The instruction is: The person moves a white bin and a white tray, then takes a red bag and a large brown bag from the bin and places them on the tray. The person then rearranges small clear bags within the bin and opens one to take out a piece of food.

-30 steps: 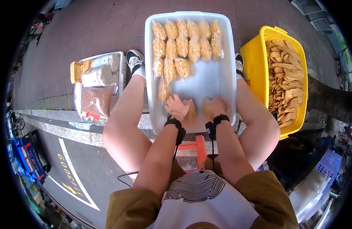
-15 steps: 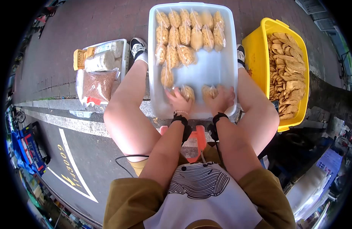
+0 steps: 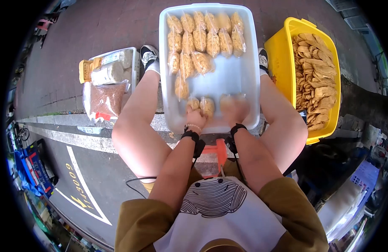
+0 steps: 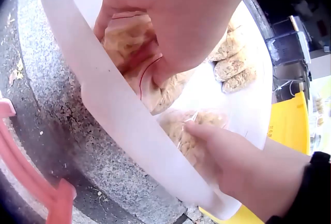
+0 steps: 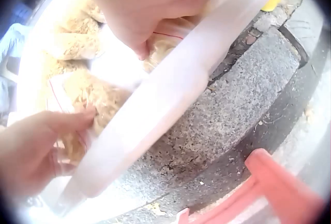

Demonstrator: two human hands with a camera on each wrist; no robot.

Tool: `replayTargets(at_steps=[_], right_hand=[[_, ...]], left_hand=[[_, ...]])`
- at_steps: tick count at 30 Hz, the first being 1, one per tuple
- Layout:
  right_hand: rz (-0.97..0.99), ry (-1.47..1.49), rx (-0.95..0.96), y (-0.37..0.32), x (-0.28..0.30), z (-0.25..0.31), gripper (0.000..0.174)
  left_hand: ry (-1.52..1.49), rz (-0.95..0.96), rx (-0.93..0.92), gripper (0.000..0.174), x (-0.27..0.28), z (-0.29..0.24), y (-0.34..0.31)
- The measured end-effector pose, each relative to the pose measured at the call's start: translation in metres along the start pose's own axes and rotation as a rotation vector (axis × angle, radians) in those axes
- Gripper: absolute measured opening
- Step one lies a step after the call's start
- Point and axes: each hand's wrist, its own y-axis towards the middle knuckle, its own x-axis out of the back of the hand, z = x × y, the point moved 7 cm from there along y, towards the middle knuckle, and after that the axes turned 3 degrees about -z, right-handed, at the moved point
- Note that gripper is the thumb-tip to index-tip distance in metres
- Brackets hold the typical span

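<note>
In the head view, a pale plastic tray (image 3: 170, 115) stands between the person's knees, with rows of clear bags (image 3: 187, 42) of golden-yellow shredded food at its far end. At the near left edge the left hand (image 3: 195, 119) grips among two such bags. The left wrist view shows its thumb on a red-striped zip bag (image 4: 170, 87), its fingers around another bag (image 4: 126, 37). To its right, the blurred right hand (image 3: 236, 110) holds another bag (image 3: 226, 101). Its thumb lies across that bag (image 4: 191, 146) in the left wrist view.
A yellow bin (image 3: 282, 54) of flat brown pieces stands right of the tray. On the left, a white basket (image 3: 136, 67) holds wrapped packs and a bag of reddish-brown grains (image 3: 105, 100). A red stool (image 3: 221, 153) is under the person, near a stone kerb (image 4: 124, 167).
The left hand has shifted left from the right bag of its pair to grip lower between both. The right hand stays around its bag, now blurred. The view has shifted slightly.
</note>
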Motion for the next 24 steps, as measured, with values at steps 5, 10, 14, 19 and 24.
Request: replayTargets(at_steps=[5,10,14,19,24], right_hand=[[0.07,-0.009,-0.161,0.043,0.073,0.028,0.045],[-0.122,-0.016,-0.131,0.086,0.135,0.053,0.044],[-0.182,-0.009,-0.031,0.111,0.138,0.067,0.045],[-0.072,0.021,-0.008,0.133,0.108,0.065,0.045],[0.02,0.012,-0.17,0.181,0.077,0.08,0.046]], left_hand=[[-0.021,-0.07,-0.159,0.018,0.019,-0.047,0.013],[-0.315,-0.394,-0.3,0.016,0.066,-0.099,0.05],[-0.302,-0.434,-0.336,0.016,0.06,-0.108,0.071],[-0.294,-0.285,-0.209,0.015,0.026,-0.071,0.063],[-0.206,-0.219,-0.351,0.011,-0.006,-0.054,0.021]])
